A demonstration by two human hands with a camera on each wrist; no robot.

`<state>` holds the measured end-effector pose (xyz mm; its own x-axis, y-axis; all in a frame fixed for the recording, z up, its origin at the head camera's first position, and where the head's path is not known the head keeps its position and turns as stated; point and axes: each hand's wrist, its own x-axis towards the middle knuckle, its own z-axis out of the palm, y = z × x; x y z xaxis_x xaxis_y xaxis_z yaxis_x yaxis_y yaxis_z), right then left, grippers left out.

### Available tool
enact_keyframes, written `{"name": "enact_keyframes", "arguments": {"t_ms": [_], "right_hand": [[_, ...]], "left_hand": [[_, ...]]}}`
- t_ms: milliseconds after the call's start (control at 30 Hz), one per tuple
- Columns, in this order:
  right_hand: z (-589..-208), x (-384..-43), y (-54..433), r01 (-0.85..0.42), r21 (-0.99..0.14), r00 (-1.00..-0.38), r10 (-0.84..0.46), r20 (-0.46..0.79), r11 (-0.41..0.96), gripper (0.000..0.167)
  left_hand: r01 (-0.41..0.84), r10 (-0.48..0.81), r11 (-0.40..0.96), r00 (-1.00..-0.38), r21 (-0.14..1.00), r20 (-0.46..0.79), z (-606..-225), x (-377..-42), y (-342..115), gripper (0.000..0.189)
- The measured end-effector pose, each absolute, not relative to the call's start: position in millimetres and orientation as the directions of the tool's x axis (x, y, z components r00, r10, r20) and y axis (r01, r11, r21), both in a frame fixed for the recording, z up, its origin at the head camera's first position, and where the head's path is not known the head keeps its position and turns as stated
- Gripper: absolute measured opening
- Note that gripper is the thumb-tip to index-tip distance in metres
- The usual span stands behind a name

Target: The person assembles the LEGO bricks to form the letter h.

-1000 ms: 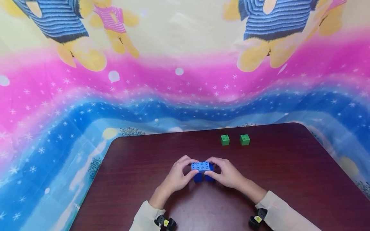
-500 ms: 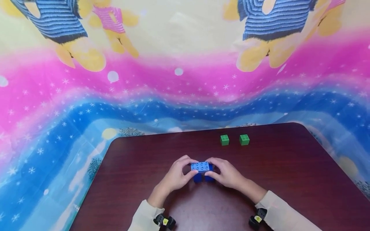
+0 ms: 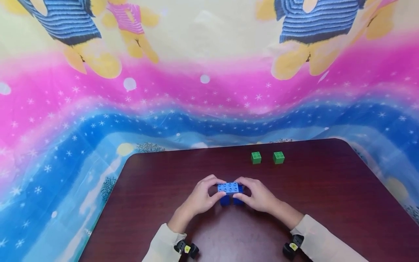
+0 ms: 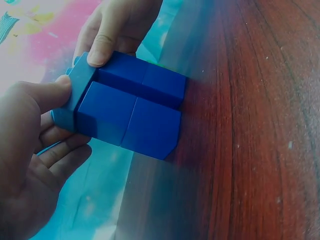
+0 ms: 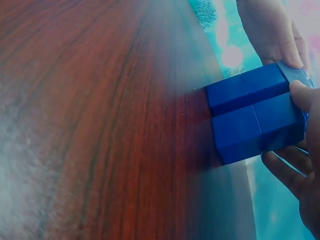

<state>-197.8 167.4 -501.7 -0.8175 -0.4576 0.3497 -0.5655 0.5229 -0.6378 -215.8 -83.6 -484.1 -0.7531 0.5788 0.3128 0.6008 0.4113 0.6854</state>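
Observation:
A light blue toy building brick (image 3: 228,187) with two rows of studs lies across the top of two dark blue brick columns (image 4: 107,114), each two bricks tall, standing on the table. My left hand (image 3: 200,196) pinches the left end of the light blue brick between thumb and fingers. At the other end my right hand (image 3: 258,195) holds it the same way, fingers behind and thumb in front. In the right wrist view a narrow gap runs between the dark blue columns (image 5: 260,120). From the head, the columns are partly hidden under the light blue brick and right hand.
Two small green bricks, one (image 3: 256,158) left of the other (image 3: 278,157), stand near the far edge of the dark wooden table (image 3: 157,171). Behind the table hangs a printed cloth (image 3: 196,94) in pink and blue.
The head view has shifted slightly. Both hands keep the same hold on the light blue brick, and the bricks stay in place.

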Motion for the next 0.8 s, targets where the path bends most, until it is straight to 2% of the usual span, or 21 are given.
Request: {"name": "enact_keyframes", "arguments": {"t_ms": [367, 800], "right_hand": [[-500, -197, 166, -0.552, -0.618, -0.829, -0.452, 0.331, 0.559, 0.034], [-501, -197, 167, -0.556, -0.600, -0.828, -0.449, 0.336, 0.576, 0.035]], "left_hand": [[0.563, 0.584, 0.489, -0.779, 0.667, 0.229, -475, -214, -82, 0.034], [0.581, 0.552, 0.482, -0.783, 0.656, 0.287, -488, -209, -83, 0.037]]}}
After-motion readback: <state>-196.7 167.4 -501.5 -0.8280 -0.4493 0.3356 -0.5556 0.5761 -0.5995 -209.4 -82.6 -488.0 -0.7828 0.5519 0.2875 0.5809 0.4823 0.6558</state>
